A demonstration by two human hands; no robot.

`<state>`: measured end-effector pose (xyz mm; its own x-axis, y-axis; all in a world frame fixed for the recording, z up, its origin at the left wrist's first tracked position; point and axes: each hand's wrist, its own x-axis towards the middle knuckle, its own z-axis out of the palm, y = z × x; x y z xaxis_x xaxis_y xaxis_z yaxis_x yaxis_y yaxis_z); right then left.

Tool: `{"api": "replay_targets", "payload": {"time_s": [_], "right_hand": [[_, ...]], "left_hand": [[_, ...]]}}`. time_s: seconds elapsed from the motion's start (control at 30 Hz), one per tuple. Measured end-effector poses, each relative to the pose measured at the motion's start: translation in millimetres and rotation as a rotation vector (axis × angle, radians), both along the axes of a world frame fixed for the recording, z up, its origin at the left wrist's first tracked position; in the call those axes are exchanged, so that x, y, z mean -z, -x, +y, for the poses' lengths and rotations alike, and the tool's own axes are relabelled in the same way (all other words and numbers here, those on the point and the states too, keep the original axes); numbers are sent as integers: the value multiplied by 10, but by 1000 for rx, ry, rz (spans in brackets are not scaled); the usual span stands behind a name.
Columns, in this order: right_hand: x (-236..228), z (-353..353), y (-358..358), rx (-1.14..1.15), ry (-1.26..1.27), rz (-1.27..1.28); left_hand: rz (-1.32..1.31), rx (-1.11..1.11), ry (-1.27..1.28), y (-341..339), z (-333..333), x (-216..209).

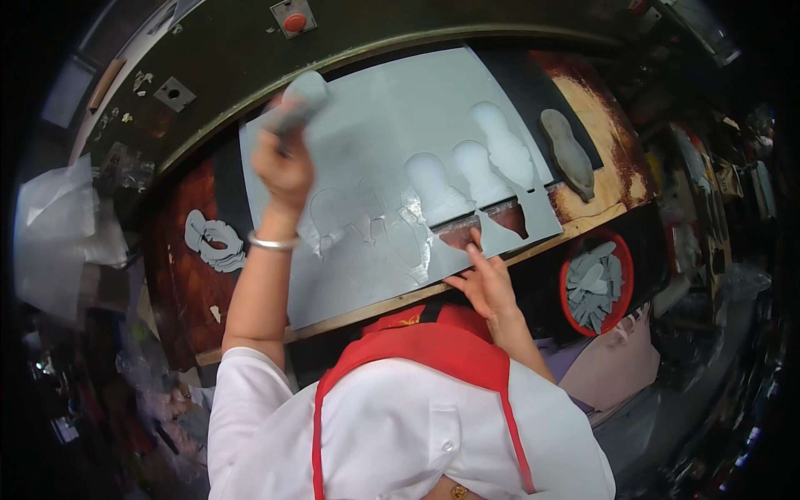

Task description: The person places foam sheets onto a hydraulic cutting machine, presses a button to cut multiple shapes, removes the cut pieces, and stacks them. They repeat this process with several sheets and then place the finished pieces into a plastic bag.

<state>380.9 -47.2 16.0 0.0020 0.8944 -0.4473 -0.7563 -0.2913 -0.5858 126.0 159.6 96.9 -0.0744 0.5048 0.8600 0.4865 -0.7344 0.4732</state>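
Red tub (627, 279) near grey sheet (392, 96)

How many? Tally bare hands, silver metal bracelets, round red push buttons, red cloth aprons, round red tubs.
Bare left hand and bare right hand: 2
Silver bracelet: 1
Red push button: 1
Red apron: 1
Red tub: 1
Total: 6

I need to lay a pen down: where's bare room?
The grey sheet looks bare in its far middle, between the left hand and pale sole shapes; brown wood below the grey stack is mostly bare. Crowded: the sheet's near edge, with gaps and the right hand, and the red bowl, full of scraps.
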Motion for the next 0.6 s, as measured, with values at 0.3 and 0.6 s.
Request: {"api": "replay_targets", "payload": {"time_s": [0.3, 0.6], "right_hand": [[55, 5, 365, -173, 117, 282], [-6, 41, 500, -129, 77, 40]], "left_hand": [[726, 728, 224, -255, -991, 877], [-201, 136, 980, -350, -765, 534]]}}
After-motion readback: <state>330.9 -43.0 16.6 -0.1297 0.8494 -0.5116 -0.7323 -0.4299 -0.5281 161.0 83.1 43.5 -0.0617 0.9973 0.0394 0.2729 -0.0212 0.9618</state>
